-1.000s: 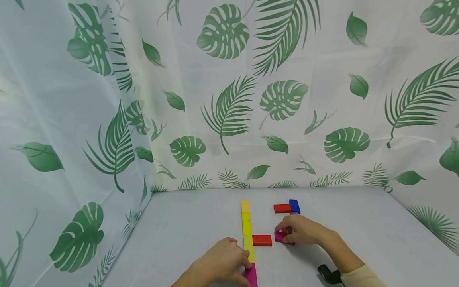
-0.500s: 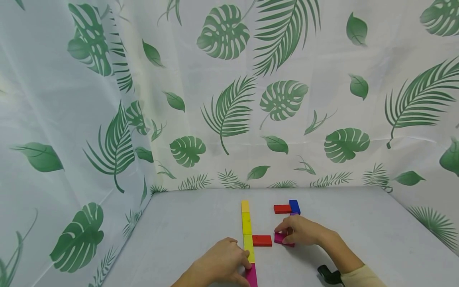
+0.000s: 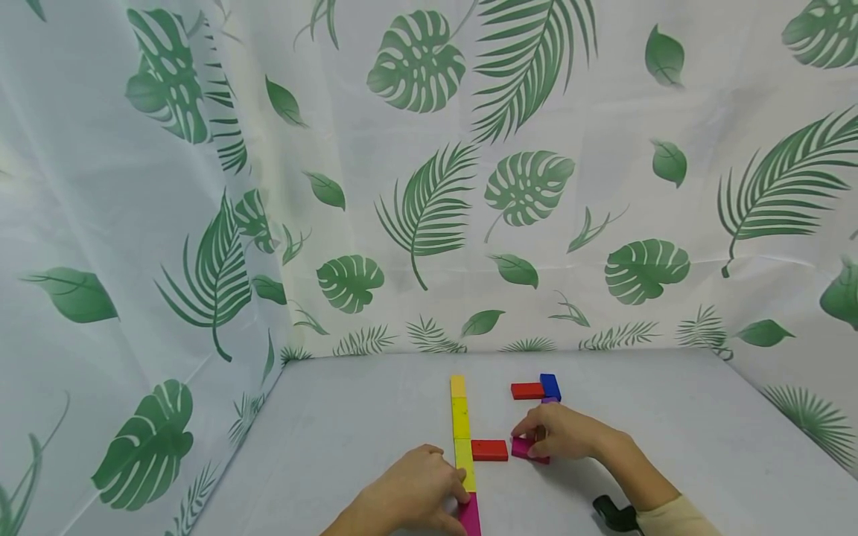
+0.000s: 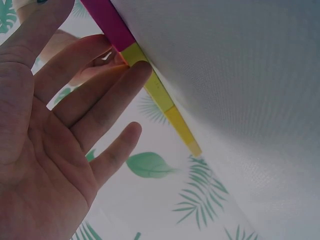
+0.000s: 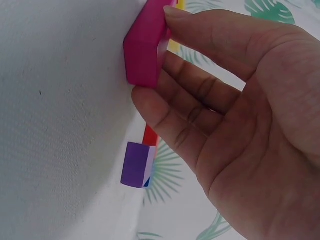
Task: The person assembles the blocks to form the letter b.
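In the head view, the right hand point(image 3: 559, 432) pinches a magenta block point(image 3: 525, 447) that lies on the grey table point(image 3: 362, 417), just to the right of a red block point(image 3: 489, 450). That red block lies crosswise against a line of yellow blocks point(image 3: 460, 424) running away from the person. The left hand point(image 3: 409, 499) rests at the near end of this line, its fingertips on the nearest yellow block and beside a second magenta block point(image 3: 471, 515) that ends the line. Farther back lie another red block point(image 3: 527, 390) and a blue block point(image 3: 550, 385), touching. In the left wrist view, the left hand point(image 4: 55, 135) is flat, fingers straight and slightly spread, one fingertip on the yellow line point(image 4: 160, 97). In the right wrist view, the right hand point(image 5: 235, 125) holds the magenta block point(image 5: 145, 45) between thumb and curled fingers point(image 5: 165, 120); a purple block point(image 5: 136, 165) lies just beyond on the table.
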Action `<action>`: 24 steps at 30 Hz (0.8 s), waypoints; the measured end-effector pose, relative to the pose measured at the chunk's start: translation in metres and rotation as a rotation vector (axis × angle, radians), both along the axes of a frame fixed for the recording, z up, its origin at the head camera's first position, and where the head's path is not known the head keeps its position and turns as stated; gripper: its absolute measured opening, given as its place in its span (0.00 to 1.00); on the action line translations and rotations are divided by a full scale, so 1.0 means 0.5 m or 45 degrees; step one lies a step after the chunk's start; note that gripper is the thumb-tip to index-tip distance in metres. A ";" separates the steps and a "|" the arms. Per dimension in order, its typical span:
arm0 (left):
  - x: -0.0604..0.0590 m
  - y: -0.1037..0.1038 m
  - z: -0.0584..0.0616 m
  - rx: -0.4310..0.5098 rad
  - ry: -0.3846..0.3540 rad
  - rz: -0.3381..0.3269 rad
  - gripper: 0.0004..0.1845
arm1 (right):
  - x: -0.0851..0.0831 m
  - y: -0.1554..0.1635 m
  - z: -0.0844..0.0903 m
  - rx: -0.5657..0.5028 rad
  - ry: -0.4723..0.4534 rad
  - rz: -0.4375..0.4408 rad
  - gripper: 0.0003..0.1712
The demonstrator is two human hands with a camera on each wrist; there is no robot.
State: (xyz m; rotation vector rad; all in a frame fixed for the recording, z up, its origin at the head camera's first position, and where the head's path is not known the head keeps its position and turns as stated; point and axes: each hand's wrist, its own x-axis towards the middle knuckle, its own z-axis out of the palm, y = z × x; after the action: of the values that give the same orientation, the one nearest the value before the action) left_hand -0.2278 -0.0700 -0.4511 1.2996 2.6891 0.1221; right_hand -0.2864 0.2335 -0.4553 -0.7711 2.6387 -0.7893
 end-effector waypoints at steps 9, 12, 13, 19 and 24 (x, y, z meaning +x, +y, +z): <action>-0.001 0.000 -0.001 0.001 -0.029 0.017 0.20 | 0.002 -0.005 0.002 -0.024 -0.050 0.006 0.17; 0.000 -0.001 0.000 0.003 -0.027 0.013 0.20 | 0.004 -0.005 0.003 -0.030 -0.055 0.009 0.17; 0.000 -0.001 0.000 0.001 -0.029 0.014 0.20 | 0.004 -0.006 0.003 -0.030 -0.055 0.009 0.17; -0.002 0.000 -0.003 -0.001 -0.014 0.005 0.21 | 0.006 -0.006 0.003 -0.034 -0.054 0.016 0.17; -0.004 0.000 -0.004 0.002 -0.006 0.002 0.21 | 0.006 -0.007 0.004 -0.040 -0.066 0.011 0.17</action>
State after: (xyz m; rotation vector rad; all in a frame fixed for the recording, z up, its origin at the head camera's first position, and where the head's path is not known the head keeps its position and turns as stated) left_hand -0.2297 -0.0701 -0.4532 1.2960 2.6869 0.1267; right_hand -0.2832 0.2301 -0.4534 -0.7598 2.5813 -0.8389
